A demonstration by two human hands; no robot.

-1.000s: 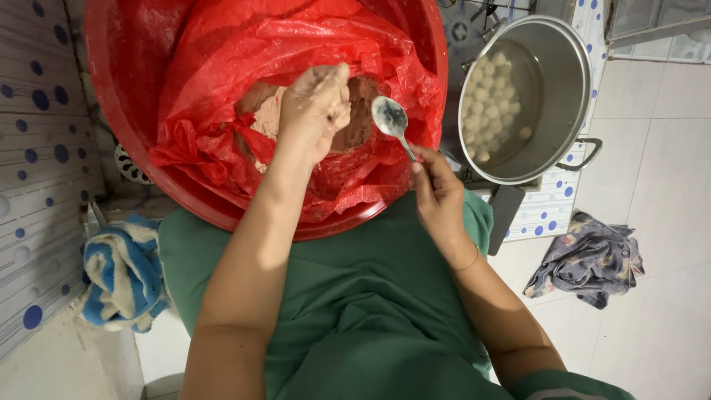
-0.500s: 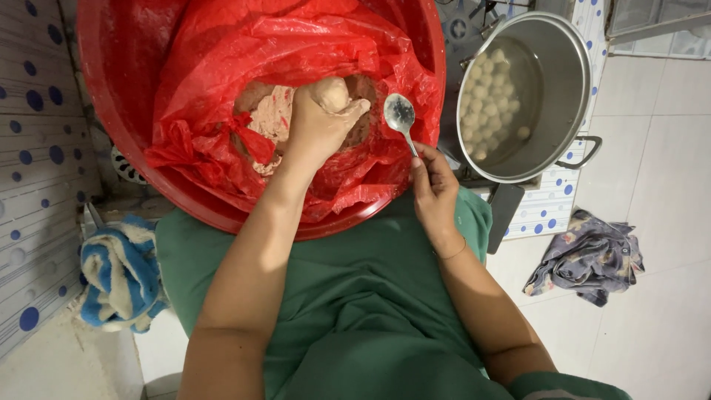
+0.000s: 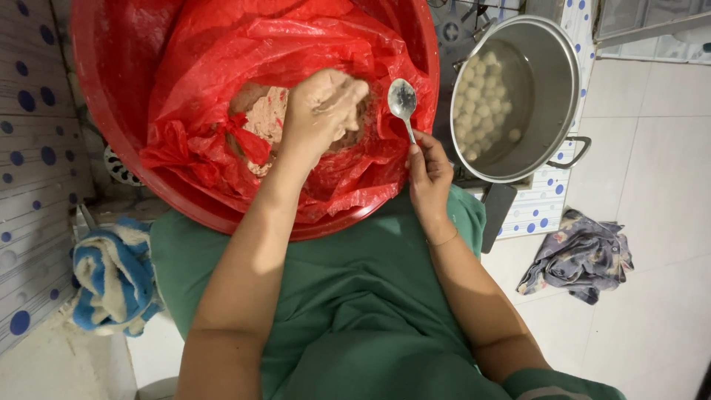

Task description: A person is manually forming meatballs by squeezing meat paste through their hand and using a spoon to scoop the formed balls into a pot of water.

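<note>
A big red basin (image 3: 111, 111) lined with a red plastic bag (image 3: 296, 44) rests on my lap and holds a pinkish-brown paste (image 3: 263, 111). My left hand (image 3: 320, 110) is in the paste, coated with it, fingers closed around a lump. My right hand (image 3: 428, 174) grips the handle of a metal spoon (image 3: 402, 100), bowl up, at the basin's right rim. Right of the spoon stands a steel pot (image 3: 552, 81) of water with several pale round balls (image 3: 481, 104) in it.
A blue and white towel (image 3: 111, 278) lies at my left on the floor. A crumpled grey patterned cloth (image 3: 581, 255) lies on the white tiles at the right. Tiled walls with blue dots stand at the left and behind the pot.
My left hand has dipped into the paste and closed on a lump. The spoon has stayed beside the basin's right rim, shifting only slightly.
</note>
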